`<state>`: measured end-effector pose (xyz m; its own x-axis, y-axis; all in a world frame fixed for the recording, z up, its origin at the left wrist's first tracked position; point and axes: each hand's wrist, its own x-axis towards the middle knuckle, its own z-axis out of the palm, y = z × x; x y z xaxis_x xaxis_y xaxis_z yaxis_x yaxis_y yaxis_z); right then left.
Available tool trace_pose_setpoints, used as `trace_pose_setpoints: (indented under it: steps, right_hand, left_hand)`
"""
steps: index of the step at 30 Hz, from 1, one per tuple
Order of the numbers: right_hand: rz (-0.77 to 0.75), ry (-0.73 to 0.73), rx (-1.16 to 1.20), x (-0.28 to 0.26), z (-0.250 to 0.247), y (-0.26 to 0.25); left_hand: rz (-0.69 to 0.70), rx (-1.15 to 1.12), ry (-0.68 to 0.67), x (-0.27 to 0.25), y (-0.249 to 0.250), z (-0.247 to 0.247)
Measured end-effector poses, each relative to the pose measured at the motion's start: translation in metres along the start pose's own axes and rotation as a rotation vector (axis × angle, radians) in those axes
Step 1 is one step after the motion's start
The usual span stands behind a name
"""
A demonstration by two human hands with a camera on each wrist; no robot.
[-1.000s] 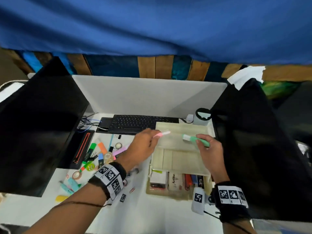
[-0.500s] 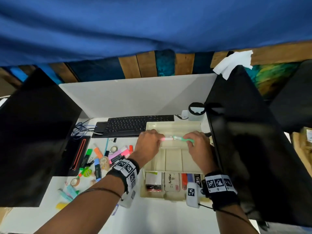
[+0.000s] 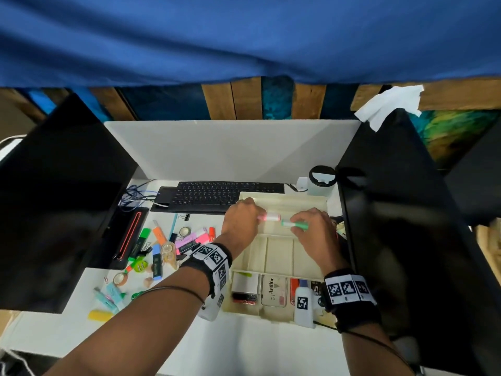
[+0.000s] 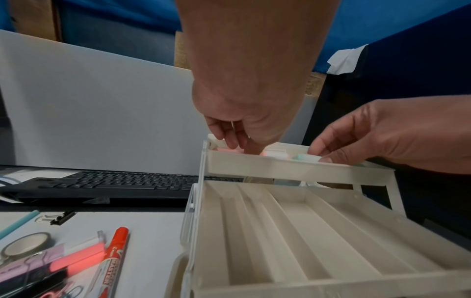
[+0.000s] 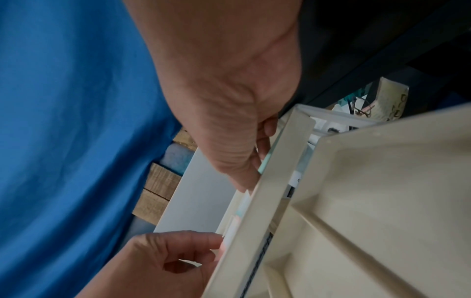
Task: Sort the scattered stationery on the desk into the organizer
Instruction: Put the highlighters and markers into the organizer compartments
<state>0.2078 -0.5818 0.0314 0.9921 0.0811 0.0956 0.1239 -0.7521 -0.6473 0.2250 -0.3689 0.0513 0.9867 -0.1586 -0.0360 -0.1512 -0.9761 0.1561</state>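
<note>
The cream tiered organizer (image 3: 282,256) stands at the desk's centre right. My left hand (image 3: 256,217) pinches a pink highlighter (image 3: 270,217) and holds it low inside the top tier (image 4: 280,167). My right hand (image 3: 294,224) pinches a green highlighter (image 3: 296,225) just right of it, tip to tip with the pink one. In the left wrist view the pink highlighter (image 4: 274,154) and the green highlighter (image 4: 305,158) peek over the tier's front wall under my fingers (image 4: 235,139). In the right wrist view the tier's wall (image 5: 270,181) hides most of both.
Several highlighters, markers, tape rolls and binder clips lie scattered left of the organizer (image 3: 168,245). A black keyboard (image 3: 217,195) sits behind them. Dark monitors flank the desk on the left (image 3: 54,199) and right (image 3: 406,226). The lowest tier holds an Artline box (image 3: 273,293) and markers.
Both hands have come together over the top tier and lowered the pink and green highlighters into it. The head view has shifted slightly.
</note>
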Motion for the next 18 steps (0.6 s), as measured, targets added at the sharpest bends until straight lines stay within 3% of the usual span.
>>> trace_pose_setpoints:
  steps: [6, 11, 14, 18]
  right_hand:
    - [-0.002, 0.015, -0.103, 0.012, 0.005, 0.002]
    - [0.031, 0.146, -0.045, 0.004, 0.014, -0.001]
    - [0.046, 0.126, 0.032, 0.001, 0.015, -0.003]
    - [0.009, 0.027, -0.106, 0.007, 0.014, -0.003]
  left_hand:
    - [0.046, -0.032, 0.047, -0.006, -0.002, 0.004]
    - [0.006, -0.080, 0.092, -0.012, -0.001, 0.007]
    - [-0.012, -0.096, 0.110, -0.012, 0.002, 0.008]
    - [-0.042, -0.101, 0.119, -0.011, 0.005, 0.007]
